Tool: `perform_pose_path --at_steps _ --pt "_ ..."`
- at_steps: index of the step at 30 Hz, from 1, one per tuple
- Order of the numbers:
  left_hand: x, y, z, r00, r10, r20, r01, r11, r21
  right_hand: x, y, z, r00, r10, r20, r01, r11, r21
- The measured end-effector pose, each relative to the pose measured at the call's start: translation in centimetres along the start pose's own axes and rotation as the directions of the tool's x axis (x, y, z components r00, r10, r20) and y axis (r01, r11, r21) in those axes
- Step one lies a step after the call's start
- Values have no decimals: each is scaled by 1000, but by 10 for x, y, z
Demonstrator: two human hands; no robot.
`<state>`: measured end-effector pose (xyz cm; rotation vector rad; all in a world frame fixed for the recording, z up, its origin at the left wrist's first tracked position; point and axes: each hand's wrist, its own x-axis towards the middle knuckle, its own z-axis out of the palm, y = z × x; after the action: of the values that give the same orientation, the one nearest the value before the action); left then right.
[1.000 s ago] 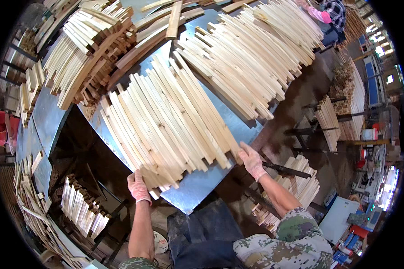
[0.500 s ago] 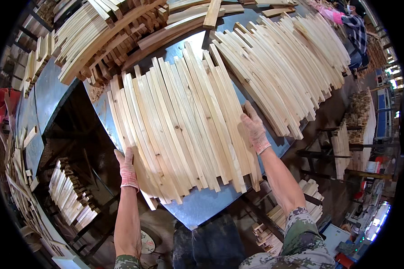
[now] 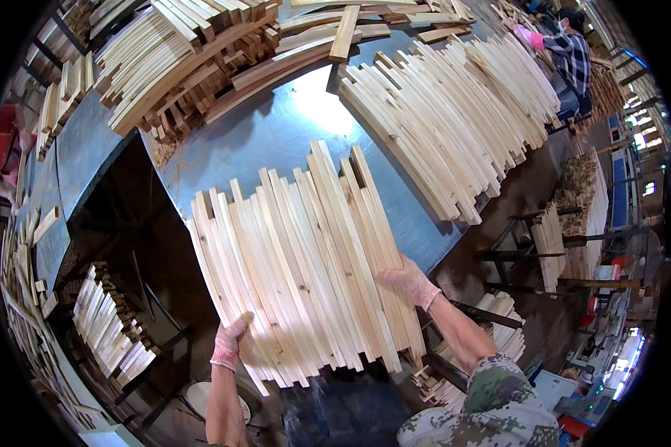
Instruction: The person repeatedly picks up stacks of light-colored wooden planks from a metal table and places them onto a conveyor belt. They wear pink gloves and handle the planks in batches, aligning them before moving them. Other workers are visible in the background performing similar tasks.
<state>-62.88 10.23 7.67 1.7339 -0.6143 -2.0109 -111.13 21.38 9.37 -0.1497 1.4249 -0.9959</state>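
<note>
A wide row of pale wooden strips (image 3: 298,268), laid side by side with uneven ends, is squeezed between my two gloved hands. My left hand (image 3: 232,337) grips its left edge near the close end, with the thumb on top. On the right edge, my right hand (image 3: 410,283) clasps the outer strips, its thumb over the upper face and the other fingers hidden. The near ends stick out past the metal tabletop (image 3: 276,141), over my dark-clothed lap (image 3: 343,410); the far part is above the table.
A second row of strips (image 3: 455,127) lies to the right on the table. Stacked wood (image 3: 171,67) stands at the far left, beside loose boards (image 3: 343,33). A person in a checked shirt (image 3: 572,63) works at the far right. More wood stacks (image 3: 112,328) sit lower left.
The row of strips has come toward me, off the table's near corner, baring metal surface behind it. My hands moved with it, and my left thumb now lies over its top.
</note>
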Motion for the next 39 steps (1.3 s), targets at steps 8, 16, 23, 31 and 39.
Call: perform_pose_path --at_steps 8,16,23,31,39 --pt "-60 -31 -3 988 -76 132 105 968 -226 -52 -4 11 999 34 25 -34 999 -15" --pt "-149 7 3 999 -6 47 15 980 -197 -85 -10 27 992 -19 124 20 1000 0" --pt "-256 6 -37 973 203 -111 -226 938 -264 -128 -71 128 939 -97 331 125 990 -62" --pt "-417 -35 -103 776 516 -363 -628 689 -362 -177 -90 255 755 -130 642 365 898 -247" --pt "-567 -141 -174 656 463 -596 -745 526 -410 -220 -19 408 515 110 850 475 789 -390"
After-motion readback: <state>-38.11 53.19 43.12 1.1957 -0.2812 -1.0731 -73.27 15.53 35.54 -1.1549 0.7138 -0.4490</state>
